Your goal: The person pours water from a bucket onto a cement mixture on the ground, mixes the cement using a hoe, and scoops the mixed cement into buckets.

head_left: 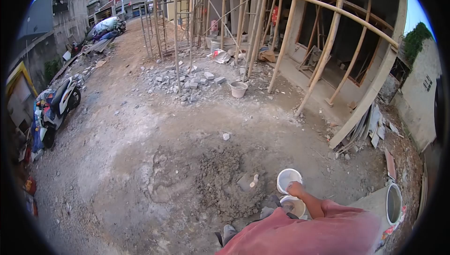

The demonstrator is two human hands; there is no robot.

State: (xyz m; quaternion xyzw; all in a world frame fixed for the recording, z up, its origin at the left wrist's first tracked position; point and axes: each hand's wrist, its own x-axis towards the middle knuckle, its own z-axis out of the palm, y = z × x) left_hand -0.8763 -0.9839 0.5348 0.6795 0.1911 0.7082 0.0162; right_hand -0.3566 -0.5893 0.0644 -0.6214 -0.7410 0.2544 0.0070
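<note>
My right hand (295,189) is closed on the near rim of a white bucket (283,174) that stands on the ground. Just below it is a second bucket (293,204), partly covered by my forearm; its contents are hard to make out. Left of the buckets, a heap of wet grey mortar (220,175) spreads over the ground. A trowel (254,181) with a pale handle lies on the heap's right side. My left hand is out of sight.
A pail (238,89) stands by scattered grey paving blocks (192,82). Bamboo scaffolding poles (323,49) front an unfinished building. A parked motorbike (65,98) is at left. Beside me at right are a large bucket (393,203) and leaning boards (375,124).
</note>
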